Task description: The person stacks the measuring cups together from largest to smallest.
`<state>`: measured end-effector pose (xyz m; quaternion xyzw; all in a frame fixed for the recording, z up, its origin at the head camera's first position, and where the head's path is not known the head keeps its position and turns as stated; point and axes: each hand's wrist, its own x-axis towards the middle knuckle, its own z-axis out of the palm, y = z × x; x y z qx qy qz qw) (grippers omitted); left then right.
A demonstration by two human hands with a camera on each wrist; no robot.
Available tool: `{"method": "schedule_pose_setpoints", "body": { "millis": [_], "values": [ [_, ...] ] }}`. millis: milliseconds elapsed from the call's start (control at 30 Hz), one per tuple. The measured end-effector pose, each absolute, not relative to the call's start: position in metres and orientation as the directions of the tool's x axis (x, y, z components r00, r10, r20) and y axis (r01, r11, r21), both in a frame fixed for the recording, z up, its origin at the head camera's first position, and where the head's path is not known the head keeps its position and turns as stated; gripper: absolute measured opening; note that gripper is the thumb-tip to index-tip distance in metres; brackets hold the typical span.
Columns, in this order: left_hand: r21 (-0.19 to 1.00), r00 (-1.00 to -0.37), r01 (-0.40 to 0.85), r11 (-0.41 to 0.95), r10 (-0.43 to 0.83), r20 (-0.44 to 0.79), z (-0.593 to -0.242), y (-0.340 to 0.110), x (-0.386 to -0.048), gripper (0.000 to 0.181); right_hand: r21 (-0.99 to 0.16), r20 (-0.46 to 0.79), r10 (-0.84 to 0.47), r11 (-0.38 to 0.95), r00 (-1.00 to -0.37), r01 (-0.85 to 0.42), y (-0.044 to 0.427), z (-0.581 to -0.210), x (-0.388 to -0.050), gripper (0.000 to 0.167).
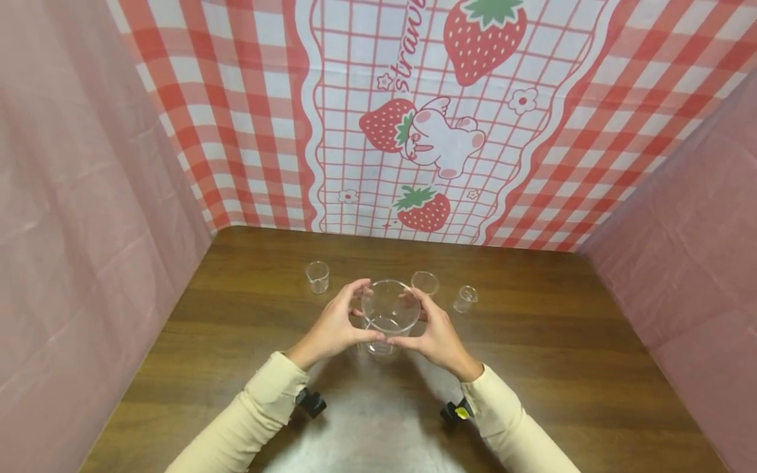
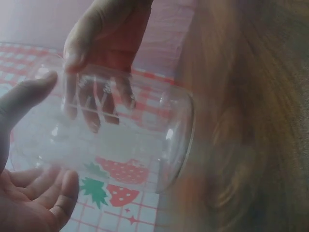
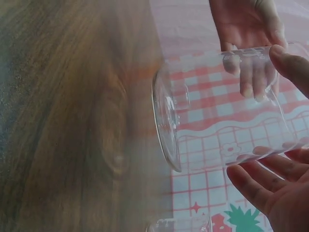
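Note:
Between both hands is a large clear glass beaker (image 1: pixel 390 309), upright, with white markings on its wall. The left hand (image 1: pixel 338 325) grips its left side near the rim, thumb toward the person. On the opposite side the right hand (image 1: pixel 439 332) holds it the same way, and the two thumb tips nearly meet at the front. In the left wrist view the beaker (image 2: pixel 116 130) shows its base near the wooden surface; whether it touches is hard to tell. The right wrist view shows the beaker (image 3: pixel 222 111) with fingers visible through the glass.
On the wooden table (image 1: pixel 562 368), a small glass beaker (image 1: pixel 317 278) stands behind the left hand. A round clear glass piece (image 1: pixel 424 282) is behind the right hand, with a smaller beaker (image 1: pixel 466 299) to its right. A checked strawberry cloth (image 1: pixel 266 131) hangs behind; pink curtains flank both sides.

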<state>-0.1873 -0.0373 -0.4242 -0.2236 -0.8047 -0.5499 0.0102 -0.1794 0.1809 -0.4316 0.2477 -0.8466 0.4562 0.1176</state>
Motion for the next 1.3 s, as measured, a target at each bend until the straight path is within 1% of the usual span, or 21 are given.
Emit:
{"method": "schedule_pose_setpoints", "body": {
  "millis": [100, 200, 400, 633, 933, 1300],
  "values": [
    [0.889, -0.91, 0.341, 0.305, 0.345, 0.23, -0.427, -0.038, -0.189, 0.097, -0.717, 0.418, -0.324, 0.456, -0.849, -0.527, 0.182, -0.431, -0.179, 0.087],
    [0.892, -0.911, 0.324, 0.314, 0.357, 0.205, -0.429, -0.039, -0.192, 0.093, -0.716, 0.414, -0.333, 0.455, -0.847, -0.529, 0.182, -0.432, -0.178, 0.086],
    [0.915, -0.897, 0.295, 0.275, 0.41, 0.166, -0.434, -0.041, -0.193, 0.088, -0.712, 0.419, -0.344, 0.45, -0.84, -0.539, 0.182, -0.435, -0.177, 0.086],
    [0.932, -0.872, 0.294, 0.21, 0.458, 0.172, -0.444, -0.039, -0.195, 0.085, -0.72, 0.403, -0.349, 0.45, -0.846, -0.529, 0.184, -0.442, -0.176, 0.087],
    [0.937, -0.871, 0.287, 0.199, 0.462, 0.169, -0.452, -0.036, -0.191, 0.086, -0.749, 0.367, -0.344, 0.44, -0.864, -0.494, 0.185, -0.45, -0.171, 0.09],
    [0.93, -0.867, 0.304, 0.207, 0.464, 0.181, -0.458, -0.035, -0.189, 0.084, -0.755, 0.377, -0.358, 0.416, -0.854, -0.507, 0.186, -0.461, -0.17, 0.087]
  ]
}}
